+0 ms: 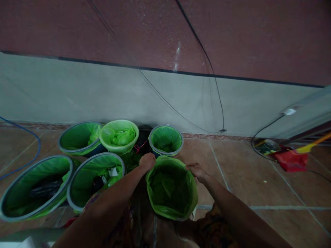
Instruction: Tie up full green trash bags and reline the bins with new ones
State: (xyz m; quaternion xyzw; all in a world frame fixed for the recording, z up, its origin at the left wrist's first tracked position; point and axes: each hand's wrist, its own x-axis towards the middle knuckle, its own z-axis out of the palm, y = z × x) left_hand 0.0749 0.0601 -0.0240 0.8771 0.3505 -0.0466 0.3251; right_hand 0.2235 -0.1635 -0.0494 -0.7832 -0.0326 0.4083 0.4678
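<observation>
brown floor tiles (240, 186) along the foot of a two-tone wall (77, 93), dull red above a dark line and pale grey below, all in dim light. at bottom centre, close in front of the body, a round green-lined bin (173, 217), mouth facing up, with a thin liner (167, 191) spread inside and turned out over the rim. gripped at the upper left edge by the left hand (148, 161), closed into a loose fist, and at the upper right edge by the right hand (196, 170), with fingers bent over the plastic. just behind, toward the wall, a grey-rimmed bin (181, 140), likewise lined in green. beside that, to the left, a black bag (144, 134) with a pinkish-red string (139, 147). further left, a pale green tub (119, 149) full of crumpled green bags (124, 136), next to a grey-rimmed bin at the back. nearer, two more grey-rimmed bins side by side, holding dark plastic (46, 187) and a few black and white scraps (100, 181). at far left, a blue hose (39, 148); down the wall, a black cable (201, 44); at far right, a red object (291, 160) by a blurred yellow handle (314, 145).
</observation>
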